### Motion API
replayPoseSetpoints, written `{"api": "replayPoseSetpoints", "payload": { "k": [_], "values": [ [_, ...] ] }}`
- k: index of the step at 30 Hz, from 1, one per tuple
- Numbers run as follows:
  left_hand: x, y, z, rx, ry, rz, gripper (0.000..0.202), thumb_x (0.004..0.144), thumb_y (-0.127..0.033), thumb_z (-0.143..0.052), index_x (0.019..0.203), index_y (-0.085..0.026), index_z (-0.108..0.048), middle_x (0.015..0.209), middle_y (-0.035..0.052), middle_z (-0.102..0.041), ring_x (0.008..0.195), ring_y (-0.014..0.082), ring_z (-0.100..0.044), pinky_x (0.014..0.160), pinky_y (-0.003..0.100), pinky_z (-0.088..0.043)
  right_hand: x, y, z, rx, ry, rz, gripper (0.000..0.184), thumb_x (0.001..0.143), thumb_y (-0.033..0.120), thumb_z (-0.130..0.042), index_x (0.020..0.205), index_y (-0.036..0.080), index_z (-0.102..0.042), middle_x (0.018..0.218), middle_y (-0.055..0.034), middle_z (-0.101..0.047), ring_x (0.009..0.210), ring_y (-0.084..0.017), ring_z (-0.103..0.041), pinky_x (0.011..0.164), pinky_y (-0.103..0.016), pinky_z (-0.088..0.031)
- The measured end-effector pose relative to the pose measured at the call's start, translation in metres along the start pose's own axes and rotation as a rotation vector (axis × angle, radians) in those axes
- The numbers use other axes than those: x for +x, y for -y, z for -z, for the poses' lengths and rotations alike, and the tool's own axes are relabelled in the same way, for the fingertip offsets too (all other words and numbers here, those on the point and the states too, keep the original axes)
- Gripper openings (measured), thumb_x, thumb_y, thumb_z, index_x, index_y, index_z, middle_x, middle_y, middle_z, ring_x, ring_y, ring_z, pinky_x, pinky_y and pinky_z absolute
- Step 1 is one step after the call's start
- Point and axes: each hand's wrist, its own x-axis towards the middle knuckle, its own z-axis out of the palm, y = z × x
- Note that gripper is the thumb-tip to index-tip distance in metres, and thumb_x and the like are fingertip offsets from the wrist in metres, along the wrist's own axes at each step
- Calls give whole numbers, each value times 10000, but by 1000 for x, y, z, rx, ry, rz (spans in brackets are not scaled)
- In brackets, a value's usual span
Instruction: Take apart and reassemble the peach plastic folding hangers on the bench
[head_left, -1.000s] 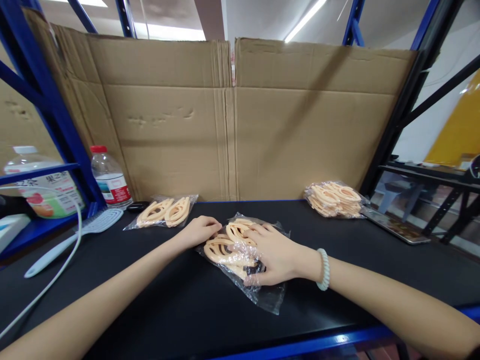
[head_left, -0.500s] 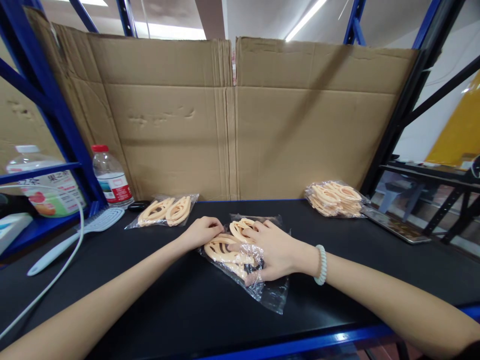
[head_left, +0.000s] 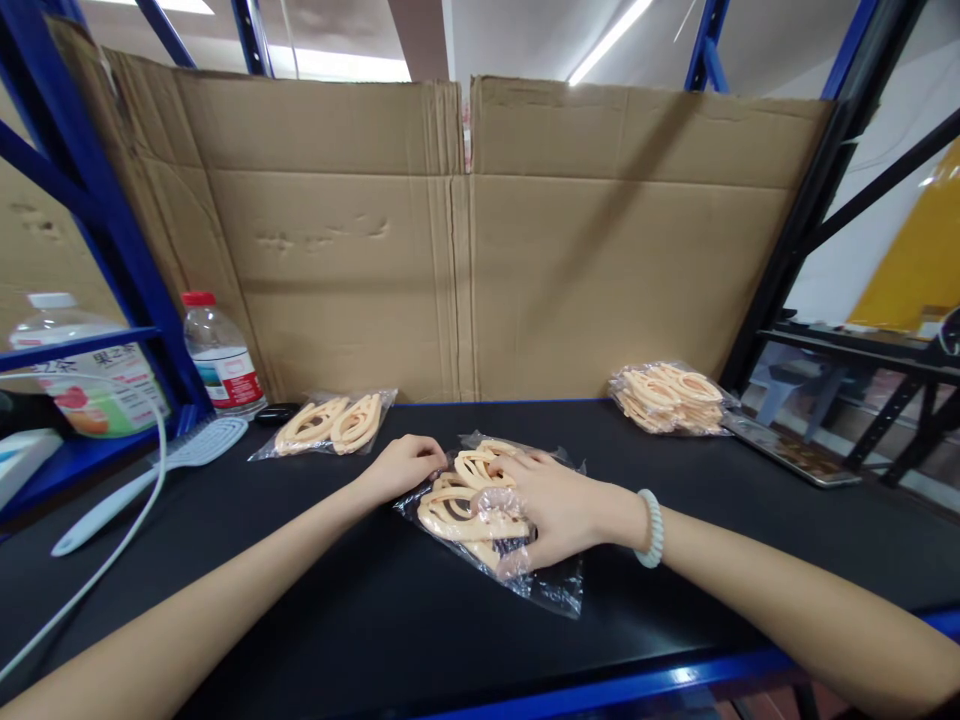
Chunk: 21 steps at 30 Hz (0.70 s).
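Observation:
At the middle of the table lies a clear plastic bag [head_left: 559,592] holding beige, loop-shaped flat pieces [head_left: 457,512]. My left hand [head_left: 409,466] is closed at the bag's left end, fingertips curled against its edge. Across the right part of the bag rests my right hand [head_left: 559,510], palm down, its thumb and fingers spanning the pieces. Shiny film covers part of its fingers; I cannot tell how far they reach inside the bag. The ends of several fingers are hidden.
Another bag of beige loops [head_left: 330,424] lies at back left, and a thicker bagged stack [head_left: 667,398] at back right beside a phone-like flat object [head_left: 795,452]. A hairbrush [head_left: 150,485], white cable [head_left: 124,530] and red-capped bottle [head_left: 221,355] are left. Cardboard [head_left: 345,250] walls the back.
My right hand has shifted slightly right, and the bag with its loops has moved a little the same way. My left hand stays almost in place.

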Motion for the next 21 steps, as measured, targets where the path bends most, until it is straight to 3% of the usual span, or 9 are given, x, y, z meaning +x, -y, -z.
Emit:
{"api": "replayPoseSetpoints", "payload": {
  "k": [4, 8, 15, 21],
  "values": [
    [-1, -1, 0, -7, 0, 3, 232, 690, -334, -462, 679, -202, -653, 627, 9, -666, 705, 210, -628, 659, 269, -435, -4, -1, 4, -40, 36, 26, 564, 825, 589, -570, 1278, 253, -568, 1284, -155, -470, 1247, -349, -392, 936, -512, -409],
    [-1, -1, -1, -12, -9, 5, 222, 672, -322, -459, 656, -206, -648, 619, 10, -663, 722, 217, -623, 665, 274, -428, -9, 1, 6, -60, 70, 15, 519, 882, 498, -548, 1348, 275, -503, 1270, -151, -476, 1219, -329, -415, 888, -482, -439],
    [-1, -1, -1, -26, -14, 14, 236, 679, -336, -460, 679, -199, -652, 621, 14, -655, 711, 218, -619, 652, 277, -420, -23, 10, 0, -65, -5, -18, 398, 933, 335, -495, 1319, 247, -531, 1322, -125, -477, 1216, -283, -426, 950, -468, -396],
    [-2, -1, -1, -53, -20, 24, 229, 665, -340, -463, 671, -194, -640, 620, 20, -646, 706, 221, -617, 641, 281, -420, -40, 22, -3, -150, -26, -66, 439, 918, 234, -510, 1353, 280, -476, 1268, -122, -501, 1170, -278, -459, 974, -505, -372]
  ]
}}
